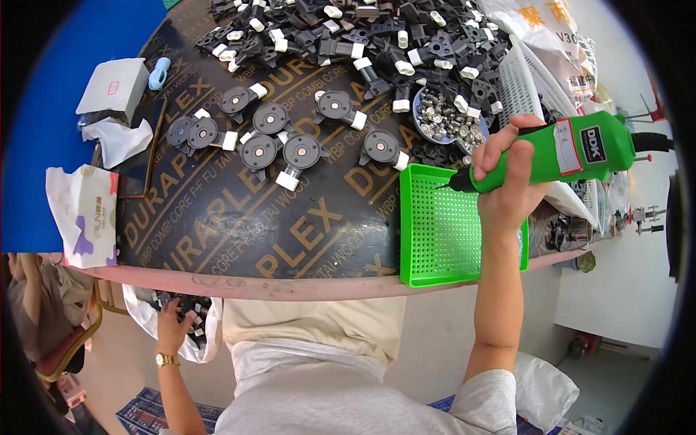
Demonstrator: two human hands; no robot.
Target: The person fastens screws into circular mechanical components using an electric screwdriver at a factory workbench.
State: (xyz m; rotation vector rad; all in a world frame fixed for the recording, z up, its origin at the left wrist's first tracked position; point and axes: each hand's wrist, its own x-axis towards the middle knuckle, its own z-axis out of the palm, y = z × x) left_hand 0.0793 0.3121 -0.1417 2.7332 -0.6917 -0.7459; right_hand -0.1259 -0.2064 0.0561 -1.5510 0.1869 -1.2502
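My right hand (511,170) is wrapped round a green electric screwdriver (562,152), held over the right part of the table. Its black nose and thin bit point left, above a green perforated tray (407,250). Below the table's front edge, my left hand (172,326) is at the mouth of a white bag (210,341) of black parts (197,308), its fingers apart. Whether its fingertips touch a part is hard to see. Several round black caster-like pieces with white ends, among them a caster-like piece (301,151), lie mid-table.
A heap of black and white parts (348,47) covers the far side. Beside it stand a bowl of small metal pieces (442,119) and a white basket (518,76). At left are a white box (112,90), a phone (136,177) and a tissue pack (80,217).
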